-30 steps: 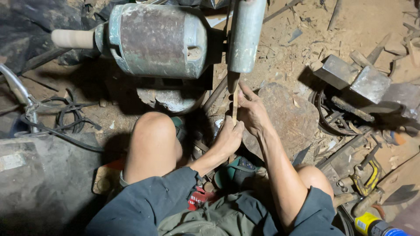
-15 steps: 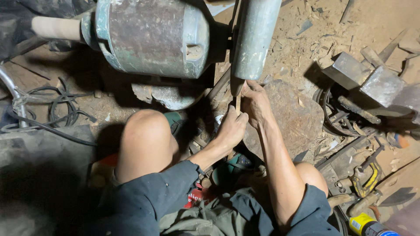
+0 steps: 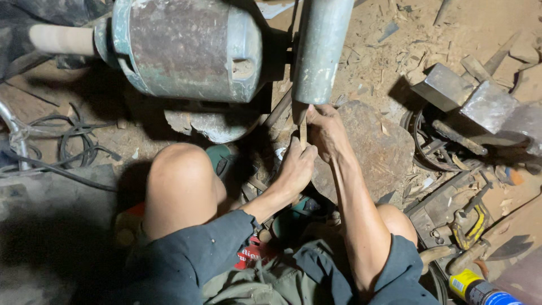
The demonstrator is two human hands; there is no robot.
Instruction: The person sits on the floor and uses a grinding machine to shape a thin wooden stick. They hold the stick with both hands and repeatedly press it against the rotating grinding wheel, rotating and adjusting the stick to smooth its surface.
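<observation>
Black cables, metal blocks, perhaps a yellow-handled tool.

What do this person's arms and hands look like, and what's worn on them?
Both hands, the left hand and the right hand, are bare, with no gloves, rings or watch to be seen. The forearms are bare too. Dark blue-grey sleeves end near the elbows, loose and creased. No markings show on the sleeves.

— Holding what?
— Thin stick, pinched by left hand and right hand, tip pressed under grey wheel.
— Beside that?
— Big rusty motor. Flat stone below.
</observation>
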